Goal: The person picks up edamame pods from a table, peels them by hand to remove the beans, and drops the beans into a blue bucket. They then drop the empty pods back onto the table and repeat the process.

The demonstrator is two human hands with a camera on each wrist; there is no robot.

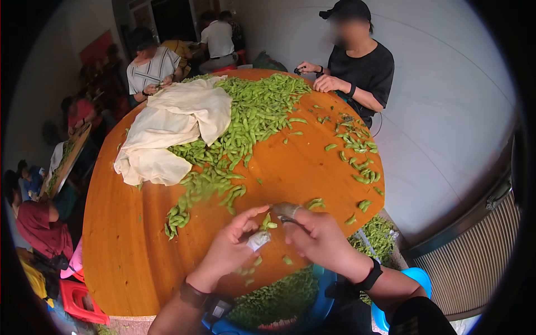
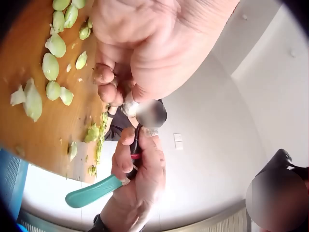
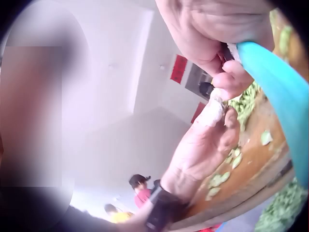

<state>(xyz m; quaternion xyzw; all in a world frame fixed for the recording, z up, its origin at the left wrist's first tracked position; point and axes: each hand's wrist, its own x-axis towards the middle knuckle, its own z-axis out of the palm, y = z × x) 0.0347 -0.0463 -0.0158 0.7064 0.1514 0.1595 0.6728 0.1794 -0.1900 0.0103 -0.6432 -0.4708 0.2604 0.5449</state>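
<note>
In front of me, my left hand [image 1: 229, 245] pinches a split green soybean pod [image 1: 268, 223] between thumb and forefinger. White wrapping [image 1: 259, 241] covers that thumb. Close beside it, my right hand [image 1: 321, 237] has a grey-white wrap on a finger. Its fingers grip a tool with a teal handle [image 2: 94, 192] and a dark shaft, whose tip is hidden at the hands. In the left wrist view, several shelled beans [image 2: 49, 66] lie on the wooden table below the hands. The right wrist view shows the teal handle [image 3: 277, 92] sticking out of the right fist.
Soybean pods [image 1: 251, 106] are heaped on the round table [image 1: 128, 251], partly under a cream cloth [image 1: 173, 120]. A blue tub [image 1: 326, 285] of green pieces stands below the near edge. People sit across the table; a red stool [image 1: 81, 301] is at left.
</note>
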